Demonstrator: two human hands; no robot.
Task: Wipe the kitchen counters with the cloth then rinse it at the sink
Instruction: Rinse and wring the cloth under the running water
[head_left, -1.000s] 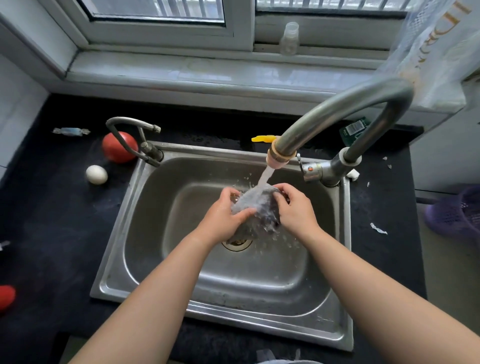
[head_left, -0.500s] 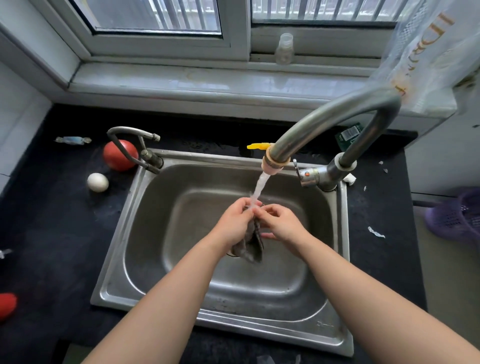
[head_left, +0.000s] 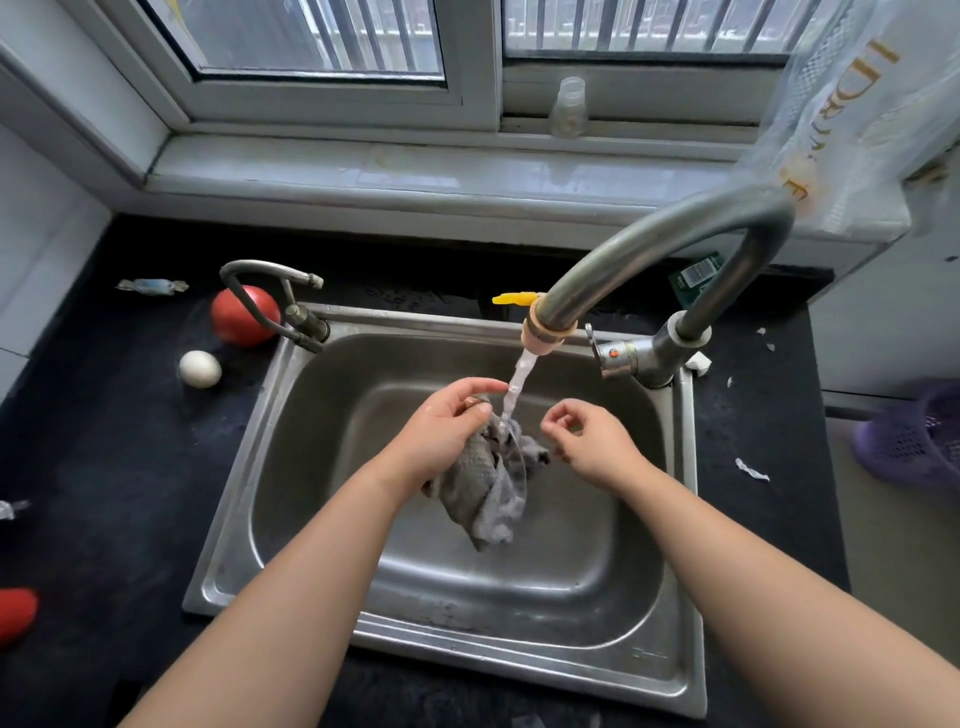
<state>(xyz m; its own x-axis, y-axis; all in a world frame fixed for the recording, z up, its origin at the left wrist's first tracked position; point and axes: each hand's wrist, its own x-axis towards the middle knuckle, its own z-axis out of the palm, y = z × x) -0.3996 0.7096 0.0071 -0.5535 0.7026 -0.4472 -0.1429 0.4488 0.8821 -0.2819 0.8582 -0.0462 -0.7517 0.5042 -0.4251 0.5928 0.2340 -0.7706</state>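
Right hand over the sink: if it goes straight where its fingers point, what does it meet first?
The right hand would likely meet the cloth held by the left hand, though depth is unclear.

You are looking down at a home kitchen. A stainless steel sink (head_left: 234, 499) sits in a dark tabletop (head_left: 104, 467), and a tall curved tap (head_left: 649, 244) runs water into it. A tomato (head_left: 244, 317) and an egg (head_left: 199, 369) lie left of the sink. Behind it, a small bottle (head_left: 569, 109) stands below a barred window (head_left: 332, 47).
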